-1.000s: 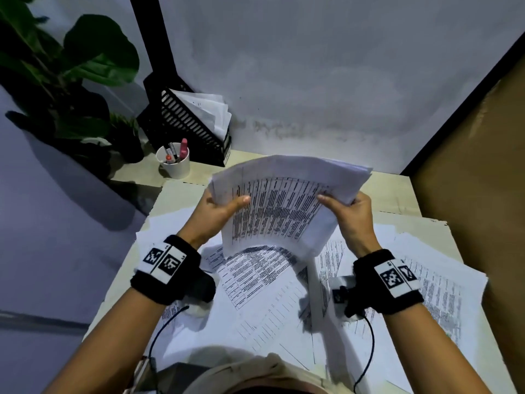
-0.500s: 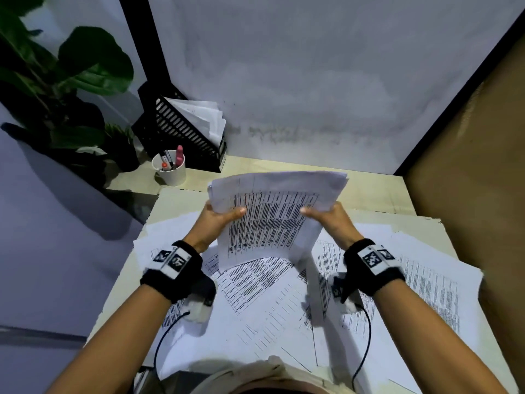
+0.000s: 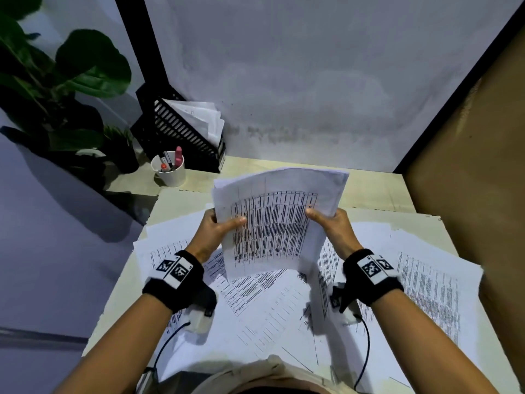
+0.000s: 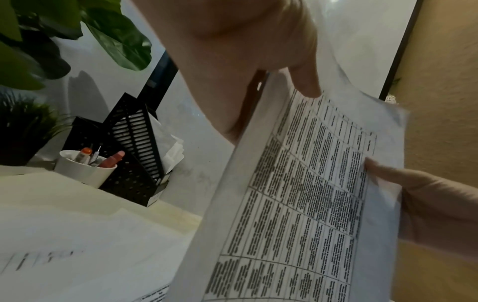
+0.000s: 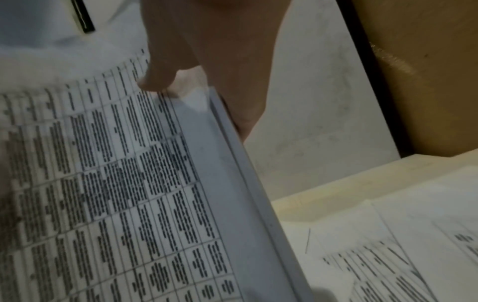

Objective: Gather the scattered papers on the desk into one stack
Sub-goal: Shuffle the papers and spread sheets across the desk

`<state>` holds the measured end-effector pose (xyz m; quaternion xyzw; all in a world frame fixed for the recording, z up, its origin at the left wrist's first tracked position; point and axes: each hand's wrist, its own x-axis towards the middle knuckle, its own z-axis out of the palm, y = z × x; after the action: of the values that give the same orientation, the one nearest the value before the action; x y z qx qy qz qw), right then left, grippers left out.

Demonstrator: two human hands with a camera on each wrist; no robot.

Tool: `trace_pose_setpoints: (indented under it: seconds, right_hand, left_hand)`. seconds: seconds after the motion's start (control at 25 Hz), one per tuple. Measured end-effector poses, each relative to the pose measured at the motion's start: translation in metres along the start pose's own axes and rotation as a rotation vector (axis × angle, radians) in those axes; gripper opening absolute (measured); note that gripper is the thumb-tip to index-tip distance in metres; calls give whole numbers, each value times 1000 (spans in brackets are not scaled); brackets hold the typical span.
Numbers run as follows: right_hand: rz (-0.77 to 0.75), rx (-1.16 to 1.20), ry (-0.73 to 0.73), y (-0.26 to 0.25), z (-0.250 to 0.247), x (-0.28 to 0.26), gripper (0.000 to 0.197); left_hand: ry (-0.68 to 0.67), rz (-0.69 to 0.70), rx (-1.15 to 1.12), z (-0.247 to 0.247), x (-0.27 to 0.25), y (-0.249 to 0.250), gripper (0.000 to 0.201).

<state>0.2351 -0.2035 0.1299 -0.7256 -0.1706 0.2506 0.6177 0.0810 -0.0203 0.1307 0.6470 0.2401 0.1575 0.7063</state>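
Note:
I hold a bundle of printed sheets upright above the desk, its lower edge near the papers below. My left hand grips its left edge, thumb on the printed face. My right hand grips the right edge the same way. In the left wrist view the bundle fills the right half, with my left thumb on top and my right thumb at its far side. The right wrist view shows the bundle's edge under my thumb. Loose printed sheets lie fanned across the desk, more at right.
A black file holder with papers stands at the back left, a white cup of pens before it. A leafy plant fills the far left. A brown panel bounds the right side; the wall is close behind.
The bundle has been turned more upright and squared up; both hands moved closer together and slightly toward me, and the sheets' top edges look more aligned than before.

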Motion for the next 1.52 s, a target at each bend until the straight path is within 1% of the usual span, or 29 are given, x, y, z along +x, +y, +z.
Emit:
trace_pose_setpoints:
  seconds: [0.04, 0.08, 0.12, 0.16, 0.24, 0.28, 0.32, 0.36, 0.4, 0.44, 0.48, 0.52, 0.56, 0.6, 0.64, 0.68, 0.76, 0.8, 0.92, 1.0, 1.08, 1.12, 1.16, 1.28, 1.36, 1.44, 1.52]
  right_hand:
    - [-1, 1, 0, -2, 1, -3, 22]
    - [-14, 20, 4, -3, 0, -3, 32]
    - [-29, 44, 7, -7, -2, -3, 41]
    - [-49, 69, 17, -6, -4, -3, 39]
    - [-34, 53, -19, -3, -5, -9, 21]
    - [4, -1, -51, 5, -4, -13, 24]
    - [58, -71, -74, 16, -2, -18, 35]
    - [106, -109, -82, 25, 1, -24, 42]
    - [123, -93, -58, 28, 1, -26, 40]
    - [124, -51, -9, 23, 4, -28, 31]
    - [116, 3, 47, 15, 2, -24, 20]
    - [119, 45, 109, 4, -1, -21, 23]
    - [127, 68, 158, -6, -5, -17, 35]
    - [120, 83, 172, -15, -10, -11, 41]
    - [97, 102, 179, -19, -16, -4, 39]
    - [78, 117, 186, -19, -21, 0, 35]
    - [101, 103, 212, 0, -36, 7, 30]
    - [145, 44, 245, 20, -48, 7, 32]
    - [382, -154, 458, 81, -101, -13, 50]
    - [608, -340, 577, 119, -145, -40, 62]
    - [860, -645, 630, 149, -183, -70, 78]
    - [949, -728, 643, 159, -197, -83, 85]
    - [1008, -744, 644, 170, -208, -92, 91]
    - [1114, -716, 638, 188, -224, -107, 101]
    - [1136, -713, 608, 194, -223, -108, 101]
    - [1082, -668, 632, 193, -219, -104, 94]
    - [1011, -616, 692, 189, -214, -102, 78]
  left_hand:
    - [4, 0, 5, 1, 0, -1, 93]
    - [4, 18, 7, 0, 0, -1, 94]
    - [1, 33, 3, -2, 1, 1, 91]
    - [-3, 37, -3, -5, 1, 3, 89]
    - [-16, 3, 16, -8, 0, -2, 92]
    - [-19, -52, 71, -8, -2, -10, 91]
    - [-36, -114, 135, -6, -5, -19, 82]
    - [-58, -159, 193, -5, -7, -27, 67]
    - [-81, -175, 227, -2, -9, -30, 52]
    - [-108, -182, 236, 1, -10, -30, 46]
    - [-138, -184, 227, 5, -8, -27, 48]
    - [-158, -186, 216, 11, -7, -22, 47]
    - [-158, -182, 208, 16, -6, -15, 43]
    - [-136, -164, 213, 19, -2, -9, 34]
    - [-114, -133, 238, 23, 3, -4, 26]
    - [-102, -102, 288, 27, 7, -2, 25]
    - [-59, -39, 400, 34, 14, -7, 31]
    - [-25, -21, 422, 35, 16, -12, 33]
    - [70, -20, 425, 28, 16, -25, 33]
    - [130, -56, 411, 21, 13, -30, 31]
    - [188, -68, 398, 15, 10, -32, 33]
    - [209, -60, 391, 13, 9, -31, 35]
    - [219, -52, 384, 12, 7, -30, 36]
    - [241, -56, 365, 15, 6, -31, 37]
    - [247, -58, 362, 17, 5, -33, 37]
    - [241, -56, 361, 20, 3, -34, 37]
    - [239, -54, 356, 22, 0, -36, 37]
